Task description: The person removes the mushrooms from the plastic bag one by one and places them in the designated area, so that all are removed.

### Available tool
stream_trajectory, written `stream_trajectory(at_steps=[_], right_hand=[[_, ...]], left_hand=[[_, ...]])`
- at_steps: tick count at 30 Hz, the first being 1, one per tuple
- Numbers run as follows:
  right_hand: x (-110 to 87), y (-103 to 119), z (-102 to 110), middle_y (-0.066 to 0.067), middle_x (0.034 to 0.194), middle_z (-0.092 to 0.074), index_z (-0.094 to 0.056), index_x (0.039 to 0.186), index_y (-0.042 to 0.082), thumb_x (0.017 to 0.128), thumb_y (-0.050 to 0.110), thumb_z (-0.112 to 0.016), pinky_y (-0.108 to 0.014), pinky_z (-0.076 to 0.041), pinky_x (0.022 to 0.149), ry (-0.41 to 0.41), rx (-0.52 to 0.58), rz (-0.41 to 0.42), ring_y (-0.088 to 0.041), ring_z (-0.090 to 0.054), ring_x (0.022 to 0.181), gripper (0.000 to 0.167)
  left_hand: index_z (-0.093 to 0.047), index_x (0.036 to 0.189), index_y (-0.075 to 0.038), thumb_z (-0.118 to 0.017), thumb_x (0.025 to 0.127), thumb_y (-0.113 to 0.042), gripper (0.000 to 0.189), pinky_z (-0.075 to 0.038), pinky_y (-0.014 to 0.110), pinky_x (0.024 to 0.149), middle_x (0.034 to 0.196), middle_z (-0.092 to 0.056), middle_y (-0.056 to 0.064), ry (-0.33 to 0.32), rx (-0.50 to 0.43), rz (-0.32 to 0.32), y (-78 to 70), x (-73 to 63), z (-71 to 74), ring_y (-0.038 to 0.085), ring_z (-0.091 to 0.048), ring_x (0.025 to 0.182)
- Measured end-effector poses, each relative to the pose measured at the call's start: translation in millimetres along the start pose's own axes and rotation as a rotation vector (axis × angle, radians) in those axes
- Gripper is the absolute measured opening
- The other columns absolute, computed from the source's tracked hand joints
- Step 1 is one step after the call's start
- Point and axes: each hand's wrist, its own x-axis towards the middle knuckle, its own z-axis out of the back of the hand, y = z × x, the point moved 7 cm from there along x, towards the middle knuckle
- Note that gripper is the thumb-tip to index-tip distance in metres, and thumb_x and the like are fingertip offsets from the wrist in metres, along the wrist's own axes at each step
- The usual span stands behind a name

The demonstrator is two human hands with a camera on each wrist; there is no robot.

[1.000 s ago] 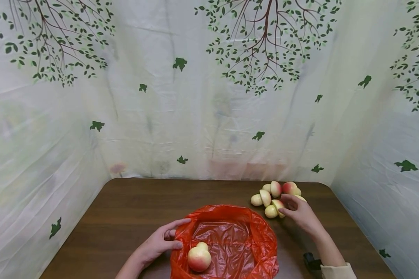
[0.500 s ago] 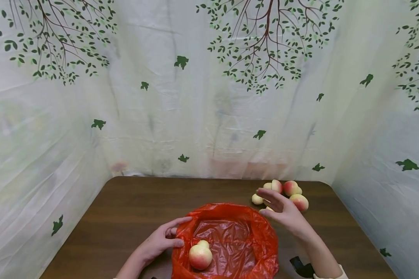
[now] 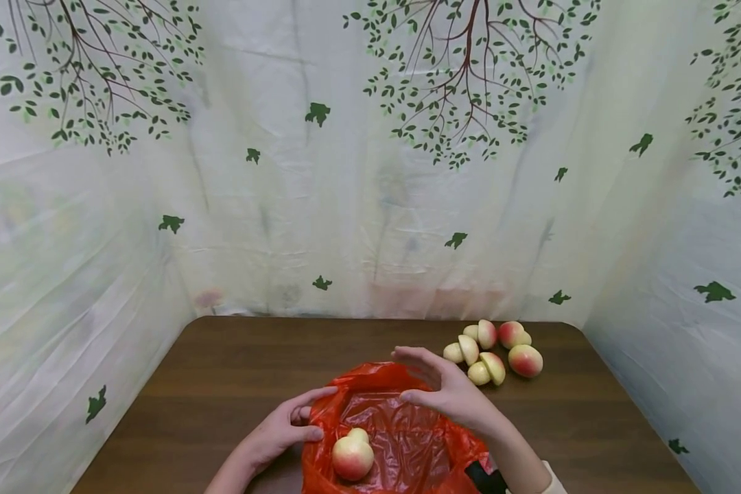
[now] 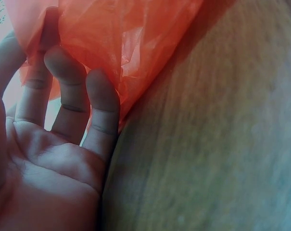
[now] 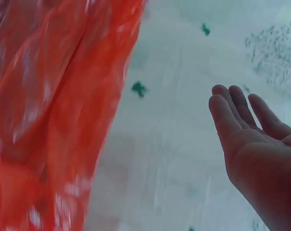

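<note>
An open red plastic bag (image 3: 469, 446) stands at the front middle of the table. Inside it, at the left, lies a mushroom-shaped piece (image 3: 353, 458), pale yellow with a red blush. My left hand (image 3: 278, 429) holds the bag's left rim, thumb and index finger at the edge; in the left wrist view, curled fingers (image 4: 103, 101) lie against the thin plastic. Over the bag's far right part hovers my right hand (image 3: 453, 391), thumb and fingers spread, holding nothing. The right wrist view shows the same hand (image 5: 260, 144) empty beside the red plastic.
Several similar mushroom-shaped pieces (image 3: 492, 368) sit clustered at the table's back right, one showing a rounded blushed top (image 3: 525, 361). The brown wooden table (image 3: 253, 357) ends at a hanging cloth (image 3: 346, 240) printed with leaves. A black strap (image 3: 484, 477) circles the right wrist.
My right hand has moved left from the cluster to over the bag, uncovering the pieces there. The left hand and the piece in the bag have stayed put.
</note>
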Motion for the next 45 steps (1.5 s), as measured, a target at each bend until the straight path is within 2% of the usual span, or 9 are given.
stream_trajectory(at_steps=[3, 7, 11, 14, 16, 20, 27, 36, 45], right_hand=[[6.3, -1.6, -16.1, -0.017, 0.164, -0.048, -0.046, 0.159, 0.010, 0.101, 0.023, -0.075, -0.060, -0.035, 0.125, 0.045, 0.028, -0.009, -0.044, -0.039, 0.155, 0.067], [10.5, -12.8, -35.8, -0.021, 0.164, -0.046, -0.047, 0.158, 0.011, 0.101, 0.023, -0.074, -0.036, -0.045, 0.121, 0.116, 0.038, -0.027, -0.045, -0.039, 0.155, 0.065], [13.3, -26.3, -51.1, -0.021, 0.162, -0.049, -0.047, 0.158, 0.009, 0.101, 0.023, -0.074, -0.045, -0.045, 0.121, 0.153, 0.035, -0.048, -0.043, -0.042, 0.154, 0.065], [15.4, -35.6, -59.9, -0.016, 0.159, -0.054, -0.049, 0.157, 0.009, 0.100, 0.025, -0.076, -0.059, -0.042, 0.121, 0.162, -0.026, -0.069, -0.039, -0.047, 0.152, 0.065], [16.7, -41.4, -64.7, -0.011, 0.157, -0.057, -0.051, 0.156, 0.011, 0.099, 0.028, -0.077, -0.060, -0.042, 0.121, 0.166, -0.092, -0.086, -0.036, -0.050, 0.150, 0.065], [18.9, -51.5, -72.4, -0.004, 0.157, -0.058, -0.053, 0.155, 0.016, 0.097, 0.029, -0.079, -0.056, -0.046, 0.119, 0.187, -0.164, -0.108, -0.033, -0.052, 0.147, 0.065], [20.0, -65.7, -84.8, -0.005, 0.157, -0.057, -0.051, 0.157, 0.018, 0.097, 0.029, -0.080, -0.035, -0.050, 0.116, 0.261, -0.180, -0.094, -0.027, -0.056, 0.145, 0.068], [19.5, -72.3, -87.6, -0.008, 0.153, -0.060, -0.056, 0.151, 0.013, 0.096, 0.029, -0.080, -0.025, -0.052, 0.108, 0.295, -0.201, -0.090, -0.007, -0.059, 0.133, 0.062], [20.5, -77.0, -91.8, -0.003, 0.144, -0.066, -0.064, 0.144, 0.014, 0.099, 0.029, -0.077, -0.021, -0.052, 0.099, 0.333, -0.225, -0.069, 0.002, -0.060, 0.118, 0.050]], left_hand=[[-0.032, 0.166, -0.005, -0.065, 0.104, -0.007, 0.070, -0.063, 0.030, 0.089, 0.109, -0.080, 0.000, -0.005, 0.009, -0.001, -0.6, 1.5, 0.4, 0.008, -0.075, 0.100], [-0.031, 0.166, -0.005, -0.064, 0.105, -0.007, 0.070, -0.064, 0.031, 0.089, 0.109, -0.080, 0.001, 0.002, 0.003, -0.002, -1.6, 1.6, -0.1, 0.009, -0.076, 0.099], [-0.030, 0.166, -0.004, -0.063, 0.106, -0.007, 0.069, -0.064, 0.032, 0.091, 0.111, -0.080, 0.002, 0.012, -0.004, -0.003, -0.8, -0.3, -0.1, 0.010, -0.076, 0.103], [-0.030, 0.166, -0.004, -0.062, 0.106, -0.007, 0.068, -0.064, 0.033, 0.093, 0.115, -0.080, 0.006, 0.015, -0.015, -0.004, 0.6, -1.9, -0.1, 0.012, -0.076, 0.107], [-0.029, 0.167, -0.003, -0.061, 0.107, -0.006, 0.068, -0.063, 0.034, 0.095, 0.121, -0.078, 0.012, 0.024, -0.032, -0.006, 1.5, -2.4, -0.9, 0.015, -0.075, 0.113], [-0.027, 0.167, -0.002, -0.060, 0.107, -0.006, 0.068, -0.061, 0.035, 0.099, 0.134, -0.072, 0.022, 0.035, -0.059, -0.011, 1.3, -2.1, -2.8, 0.019, -0.073, 0.122], [-0.031, 0.166, -0.003, -0.062, 0.105, -0.005, 0.068, -0.061, 0.033, 0.100, 0.131, -0.075, 0.019, 0.026, -0.040, -0.015, 0.9, 0.2, -2.8, 0.017, -0.073, 0.120], [-0.032, 0.166, -0.003, -0.062, 0.105, -0.005, 0.068, -0.061, 0.033, 0.100, 0.131, -0.074, 0.022, 0.027, -0.038, -0.018, 0.2, 0.6, -1.9, 0.017, -0.073, 0.120], [-0.032, 0.166, -0.003, -0.062, 0.106, -0.009, 0.067, -0.061, 0.032, 0.099, 0.119, -0.079, 0.010, 0.020, -0.017, -0.013, 1.1, 0.0, -0.1, 0.015, -0.075, 0.112]])
